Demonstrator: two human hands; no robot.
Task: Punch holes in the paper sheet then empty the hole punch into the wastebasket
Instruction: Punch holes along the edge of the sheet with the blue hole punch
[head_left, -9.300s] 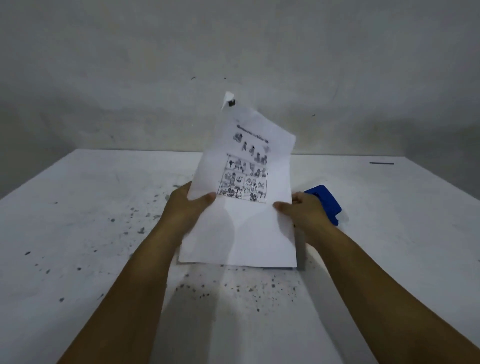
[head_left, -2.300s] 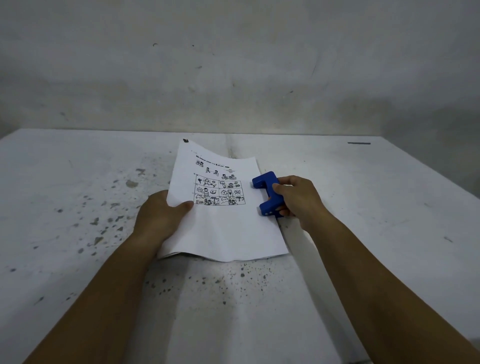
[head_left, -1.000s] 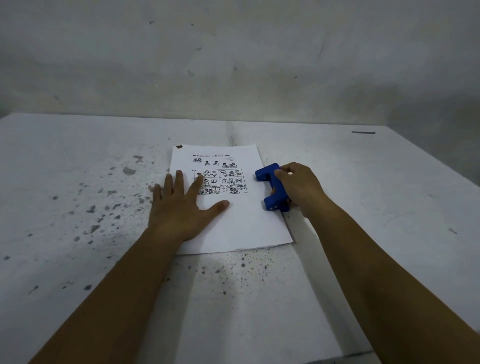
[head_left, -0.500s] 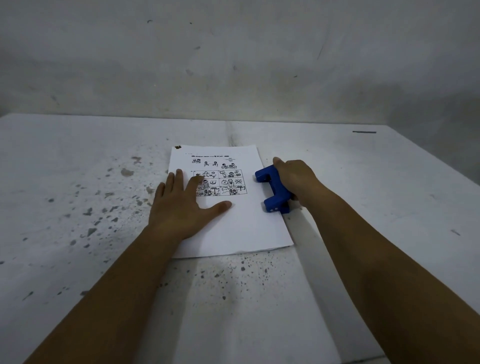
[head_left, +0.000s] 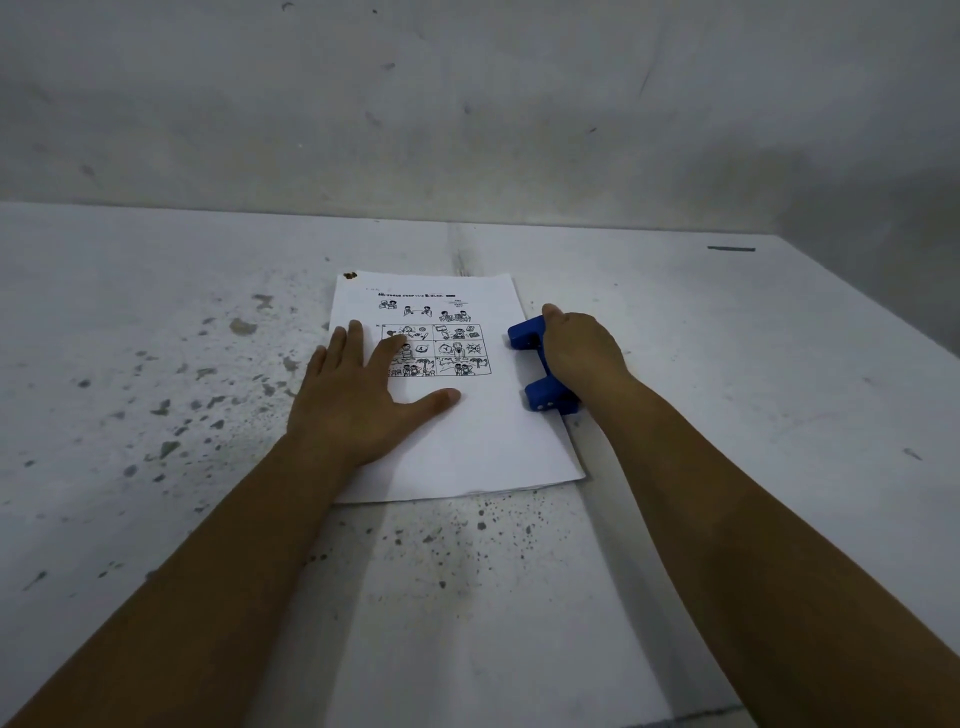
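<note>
A white paper sheet (head_left: 483, 441) printed with small cartoon panels lies flat on the white table (head_left: 727, 364), with more sheets showing under its near edge. My left hand (head_left: 363, 400) rests flat on its left half, fingers spread. A blue hole punch (head_left: 540, 364) sits over the sheet's right edge. My right hand (head_left: 582, 348) lies palm-down on top of the punch and covers its middle and back. No wastebasket is in view.
The table is speckled with dark paint flecks on the left (head_left: 208, 374) and near the front (head_left: 467, 525). A grey wall (head_left: 467, 104) rises behind it. A dark strip (head_left: 730, 249) lies at the far right.
The paper went from held up in both hands to flat on the table. My left hand spread on it. My right hand shifted from gripping the punch's side to pressing on top.
</note>
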